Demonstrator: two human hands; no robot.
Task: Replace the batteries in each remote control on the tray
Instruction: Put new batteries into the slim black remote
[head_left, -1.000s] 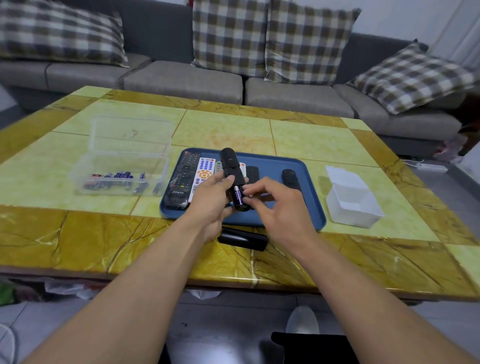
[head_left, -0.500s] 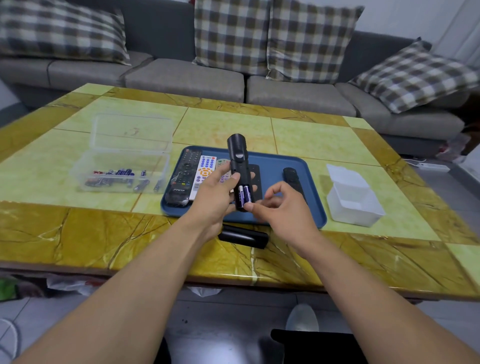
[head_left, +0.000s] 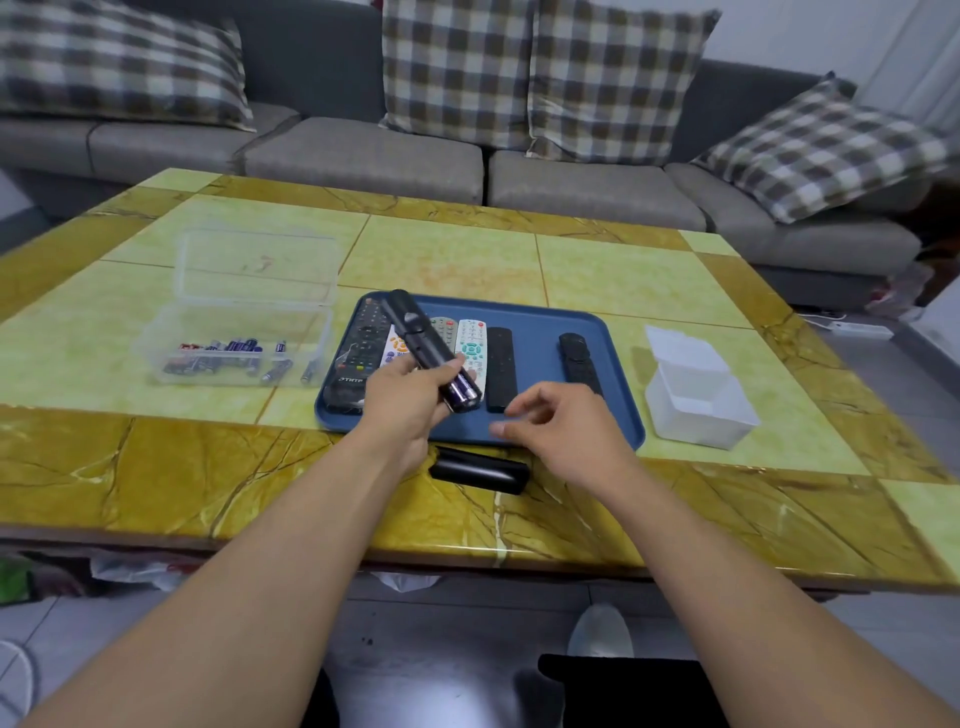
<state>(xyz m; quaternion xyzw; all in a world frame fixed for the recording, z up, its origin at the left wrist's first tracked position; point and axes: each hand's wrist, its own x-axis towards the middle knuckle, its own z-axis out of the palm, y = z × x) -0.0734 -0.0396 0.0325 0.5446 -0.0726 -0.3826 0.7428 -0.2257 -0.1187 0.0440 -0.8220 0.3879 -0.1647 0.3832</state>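
Black remote (head_left: 423, 349), batteries exposed, tilts in the left hand's (head_left: 405, 402) grip; right hand (head_left: 563, 431) hovers loosely curled, empty.

Your black remote (head_left: 426, 353) is tilted above the blue tray (head_left: 540, 317), two batteries (head_left: 464, 393) showing in its open end; five more remotes lie on that tray.

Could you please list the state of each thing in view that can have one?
Black remote: held by left hand, compartment open, batteries showing.
Battery cover: off, lying on table.
Right hand: empty, loosely curled.
Clear battery box: lid open.
White box: lid open.
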